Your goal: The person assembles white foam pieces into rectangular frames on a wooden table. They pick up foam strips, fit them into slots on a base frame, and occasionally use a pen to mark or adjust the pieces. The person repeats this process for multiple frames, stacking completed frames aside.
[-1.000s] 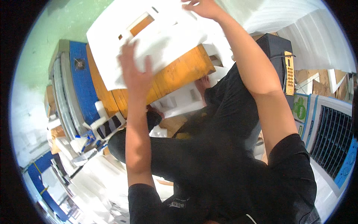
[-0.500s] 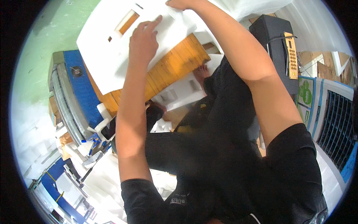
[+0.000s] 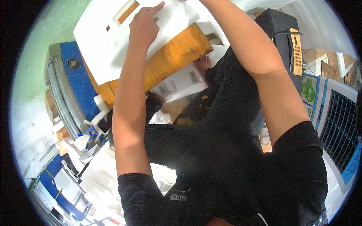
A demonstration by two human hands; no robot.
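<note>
A large white foam sheet (image 3: 100, 47) with rectangular cut-outs lies across a yellow-brown wooden bench (image 3: 175, 47). My left hand (image 3: 144, 28) rests on the sheet's upper surface, palm down, its index finger stretched out and the other fingers partly bent. It grips nothing. My right forearm (image 3: 241, 37) reaches over the right part of the sheet, and the hand itself is cut off by the top edge of the picture. What it touches is hidden.
To the right stand a black box (image 3: 279, 24) with a gold button panel (image 3: 296, 52) and a grilled unit (image 3: 337, 128). Blue panel (image 3: 77, 71) and wrapped rolls (image 3: 60, 86) stand left, above blue-handled tools (image 3: 88, 137). Another white foam piece (image 3: 177, 88) lies below the bench, beside my foot (image 3: 203, 66).
The sheet, the bench and both arms now sit higher in the picture. My right hand, partly visible before, has passed out of the top edge. The left hand stays on the sheet.
</note>
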